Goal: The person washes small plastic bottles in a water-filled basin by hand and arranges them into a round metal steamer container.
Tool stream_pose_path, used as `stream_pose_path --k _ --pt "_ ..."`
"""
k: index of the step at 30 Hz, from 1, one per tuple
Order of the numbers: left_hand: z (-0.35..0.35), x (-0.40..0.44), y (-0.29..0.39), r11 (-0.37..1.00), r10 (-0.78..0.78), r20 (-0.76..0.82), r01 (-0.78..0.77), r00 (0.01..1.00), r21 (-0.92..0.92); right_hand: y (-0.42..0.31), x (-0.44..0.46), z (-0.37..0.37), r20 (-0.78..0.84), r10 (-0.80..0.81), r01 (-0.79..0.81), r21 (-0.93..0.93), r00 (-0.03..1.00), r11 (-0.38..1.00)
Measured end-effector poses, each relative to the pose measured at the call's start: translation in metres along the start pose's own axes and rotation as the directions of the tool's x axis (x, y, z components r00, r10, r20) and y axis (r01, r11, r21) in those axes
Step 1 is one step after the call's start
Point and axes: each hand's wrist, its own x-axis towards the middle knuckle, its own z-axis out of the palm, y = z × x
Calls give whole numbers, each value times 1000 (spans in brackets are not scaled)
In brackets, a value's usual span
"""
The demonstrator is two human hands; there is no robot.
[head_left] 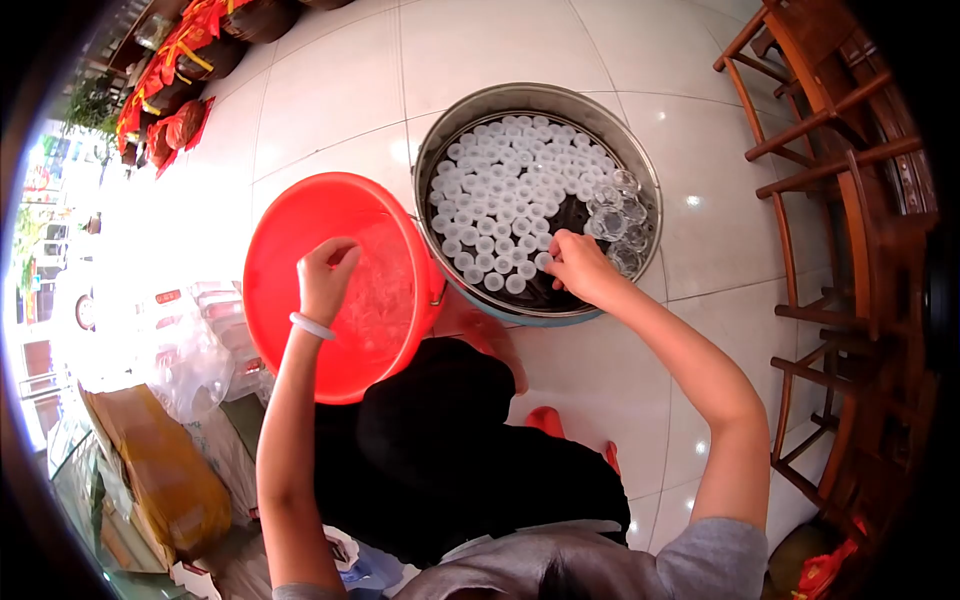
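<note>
A round metal-rimmed tray (640,135) holds many small frosted white cups (500,170) standing close together on its dark base. Clear glass-like cups (612,222) are grouped at its right side. My right hand (582,266) reaches over the tray's lower edge, its fingertips closed on a small white cup (544,261) at the end of the rows. Over the red basin (272,260), my left hand (327,275) is held with fingers bent and thumb against them; what it holds, if anything, is too small to tell. Translucent pieces lie inside the basin.
Wooden chairs (850,200) line the right side. Dark jars with red cloth (185,75) stand at the upper left. Plastic bags (190,360) and a brown package (165,470) are at the lower left. Red footwear (545,421) shows beside my black-clothed legs (450,460).
</note>
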Motion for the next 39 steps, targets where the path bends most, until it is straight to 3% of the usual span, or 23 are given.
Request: stream_pose_path --k 2,4,5,7,9,14,16,18,19,21,23,24,25,26,27,28,29,31,33,34,37,38,39 --pt "-15 -2 -45 992 -110 -4 110 994 59 -3 1 3 -29 -19 23 109 999 994" --pt "-25 -6 -95 938 -339 112 325 934 124 -5 3 3 -54 -12 18 107 998 994" --pt "-27 -11 -114 924 -373 83 361 924 128 -2 5 3 -48 2 4 114 999 993" --pt "-31 -18 -149 844 -331 237 174 914 507 2 8 2 16 20 -21 92 1000 996" --pt "-28 -28 -173 767 -419 281 172 863 618 -3 5 1 24 64 -65 57 998 996" --pt "-6 -28 -206 768 -471 446 105 761 632 -19 -8 -7 -89 -47 37 -110 995 993" --pt "8 -27 -216 767 -493 485 98 722 634 -47 -19 -3 -135 -71 68 -27 988 997" --pt "27 -25 -225 833 -414 670 -40 616 552 -91 -33 9 -132 -159 169 72 979 983" --pt "36 -25 -223 838 -416 672 -29 613 545 -110 -38 22 -138 -176 198 166 975 966" --pt "52 -27 -212 793 -517 715 -51 470 607 -146 -37 44 -84 -405 413 181 911 892" --pt "64 -31 -218 800 -487 720 -78 495 595 -172 -24 67 14 -569 563 119 822 818" --pt "68 -33 -223 797 -459 721 -116 520 592 -179 -13 81 89 -541 538 59 836 841" --pt "72 -35 -229 791 -434 719 -154 543 593 -184 0 99 134 -530 538 -28 838 843" --pt "71 -40 -236 780 -413 711 -182 569 599 -169 34 138 213 -603 639 -239 769 731" --pt "70 -42 -240 766 -389 705 -218 593 605 -165 58 166 253 -609 659 -322 752 680" --pt "69 -43 -241 748 -362 700 -256 616 612 -166 79 189 331 -546 638 -431 769 638" --pt "60 -38 -231 747 -363 695 -252 621 615 -175 95 207 477 -308 560 -591 823 581" --pt "34 -22 -205 765 -466 646 -91 605 637 -155 127 250 577 107 439 -716 810 542" --pt "23 -13 -214 751 -520 619 -31 588 660 -85 170 301 529 208 382 -785 822 487" --pt "15 -7 -216 729 -531 523 46 667 683 -89 169 300 510 241 363 -807 826 466" --pt "-8 2 -227 771 -444 334 165 831 615 -92 157 295 557 510 351 -822 655 448" --pt "-14 2 -227 788 -413 254 203 875 581 -89 159 295 553 515 355 -827 655 436" --pt "-18 4 -227 791 -414 246 213 877 574 -86 162 295 644 351 445 -742 680 501"
